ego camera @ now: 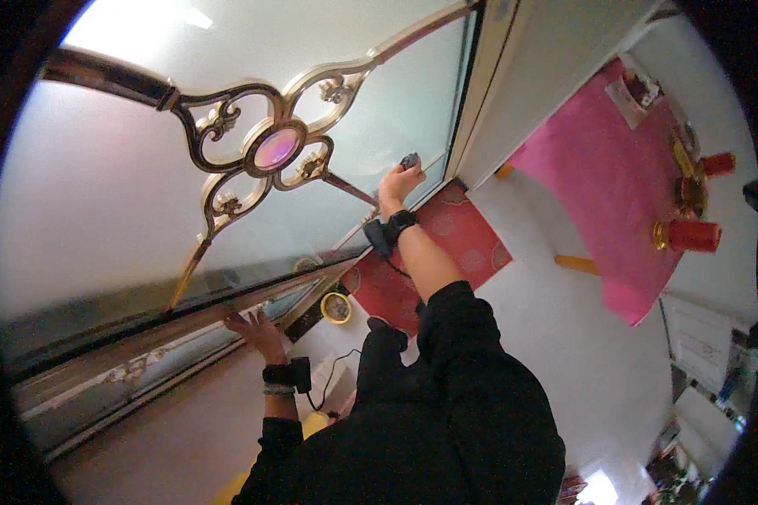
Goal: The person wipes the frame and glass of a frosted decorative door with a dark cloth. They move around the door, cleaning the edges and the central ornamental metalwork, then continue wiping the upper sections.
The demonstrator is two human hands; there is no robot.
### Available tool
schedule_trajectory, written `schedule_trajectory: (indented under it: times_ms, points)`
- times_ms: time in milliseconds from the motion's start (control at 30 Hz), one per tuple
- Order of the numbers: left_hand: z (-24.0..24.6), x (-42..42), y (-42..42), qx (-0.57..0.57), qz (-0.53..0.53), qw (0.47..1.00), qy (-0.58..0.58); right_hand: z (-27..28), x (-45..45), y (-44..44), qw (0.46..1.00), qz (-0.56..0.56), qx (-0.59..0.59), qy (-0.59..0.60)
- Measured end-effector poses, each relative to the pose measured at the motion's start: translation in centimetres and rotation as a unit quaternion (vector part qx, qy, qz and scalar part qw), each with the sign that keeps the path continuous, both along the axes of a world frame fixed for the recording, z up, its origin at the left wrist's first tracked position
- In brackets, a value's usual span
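Observation:
A frosted glass panel [366,139] with ornate metal scrollwork [192,132] and an iridescent oval centrepiece [276,149] stands before me. My right hand [399,184] reaches toward its right side, near the frame, and grips a small dark grey wad [409,161], possibly a cloth. I cannot tell if the wad touches the glass. Lower on the left, my left hand [259,333] spreads its fingers at the panel's lower frame [196,319], holding nothing. Each wrist wears a black strap with a box-like device, on the right [379,237] and the left [300,375].
A red patterned mat [461,221] lies by the frame, with a small yellow-rimmed bowl [336,308] beside it. Thin cables hang from the wrist devices. To the right, a table with a pink cloth [594,170] bears red candle-like cylinders [695,235]. Assorted clutter [676,464] is at lower right.

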State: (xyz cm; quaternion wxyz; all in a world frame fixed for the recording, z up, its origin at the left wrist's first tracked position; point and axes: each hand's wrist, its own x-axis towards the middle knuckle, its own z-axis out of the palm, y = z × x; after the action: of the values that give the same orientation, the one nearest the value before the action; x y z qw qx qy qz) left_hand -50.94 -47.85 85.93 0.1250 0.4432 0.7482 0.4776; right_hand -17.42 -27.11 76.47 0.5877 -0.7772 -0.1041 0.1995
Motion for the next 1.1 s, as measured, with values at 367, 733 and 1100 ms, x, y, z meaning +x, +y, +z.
schedule_trajectory:
  times_ms: [367, 733, 1100]
  points:
    - [-1.1, 1.7, 0.8, 0.073, 0.008, 0.990, -0.122, 4.0, 9.5, 2.6, 0.930, 0.069, 0.189, -0.306]
    - [0.2, 3.2, 1.2, 0.056, 0.010, 0.992, -0.110, 2.2, 10.4, 1.1, 0.966, 0.142, 0.081, -0.201]
    - [0.0, 2.0, 1.8, 0.051, 0.015, 0.989, -0.137, 7.7, 10.2, 1.9, 0.989, 0.136, -0.061, 0.012]
